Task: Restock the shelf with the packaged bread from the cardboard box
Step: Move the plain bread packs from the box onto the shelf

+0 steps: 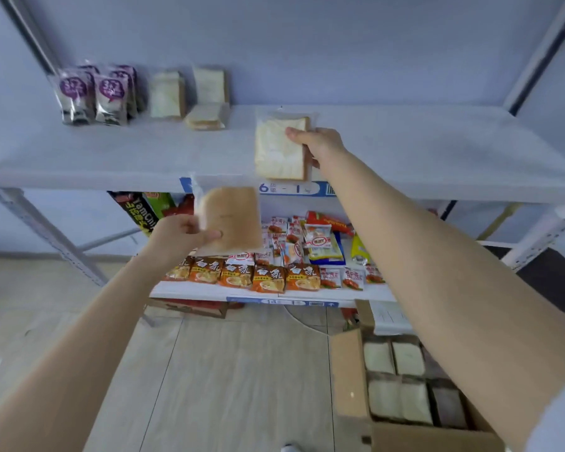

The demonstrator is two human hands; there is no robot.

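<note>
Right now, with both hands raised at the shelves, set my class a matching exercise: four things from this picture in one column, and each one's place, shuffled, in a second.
Things
1. purple packets
2. cardboard box
3. pale bread pack
4. brown bread pack

Places
a. gripped by the left hand
b. gripped by the right hand
c. on the floor, lower right
d. standing at the left of the upper shelf

Pairs: 1-d, 2-c, 3-b, 4-a
</note>
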